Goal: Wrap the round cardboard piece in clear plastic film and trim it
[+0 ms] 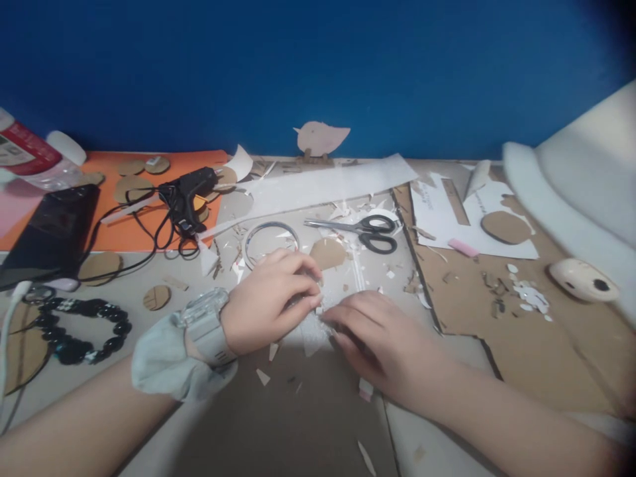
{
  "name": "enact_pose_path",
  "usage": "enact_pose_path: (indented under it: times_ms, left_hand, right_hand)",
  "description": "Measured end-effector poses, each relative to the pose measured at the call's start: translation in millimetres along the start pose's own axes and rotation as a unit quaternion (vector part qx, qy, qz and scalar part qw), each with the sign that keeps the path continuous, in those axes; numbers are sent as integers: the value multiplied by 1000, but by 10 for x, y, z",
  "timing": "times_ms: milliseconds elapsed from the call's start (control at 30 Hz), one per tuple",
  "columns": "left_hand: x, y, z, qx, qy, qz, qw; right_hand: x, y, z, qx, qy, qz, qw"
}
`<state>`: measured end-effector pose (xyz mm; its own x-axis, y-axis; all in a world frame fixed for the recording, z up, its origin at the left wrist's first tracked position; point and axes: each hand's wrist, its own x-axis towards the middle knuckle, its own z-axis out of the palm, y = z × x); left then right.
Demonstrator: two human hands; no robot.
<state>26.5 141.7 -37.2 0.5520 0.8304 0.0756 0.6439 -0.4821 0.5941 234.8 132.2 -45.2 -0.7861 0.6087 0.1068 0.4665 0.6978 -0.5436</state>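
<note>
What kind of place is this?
Probably a home craft table against a blue wall. It holds scissors, a black glue gun, cardboard circles, and lots of paper scraps.

From my remote seat, I see a deep blue wall (318, 66) filling the upper half of the view, plain and evenly coloured. Below it runs a pale grey worktop (124, 291), which meets the wall along a straight edge. An orange sheet (124, 232) covers the worktop's far left, and flat brown cardboard (536, 344) covers much of its right side. A white padded surface (586, 185) rises at the right edge. The light is dim and soft, casting faint shadows.
</note>
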Motion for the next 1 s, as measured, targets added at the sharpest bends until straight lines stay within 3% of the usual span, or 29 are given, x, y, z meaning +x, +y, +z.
enact_pose_path:
  times_ms: [133, 333, 467, 1000]
  left_hand:
    - [-9, -4, -7, -13, 8, 3, 1000]
    - [-12, -14, -13, -39, 18, 32, 999]
    - [-9, -10, -15, -40, 14, 50, 998]
    - [-58, 63, 36, 97, 132, 98, 982]
  right_hand:
    - [0, 17, -20, 36, 29, 3, 999]
    - [49, 45, -56, 72, 52, 73, 993]
    - [68, 60, -44, 65, 54, 71, 994]
    - [98, -36, -161, 98, 60, 92, 989]
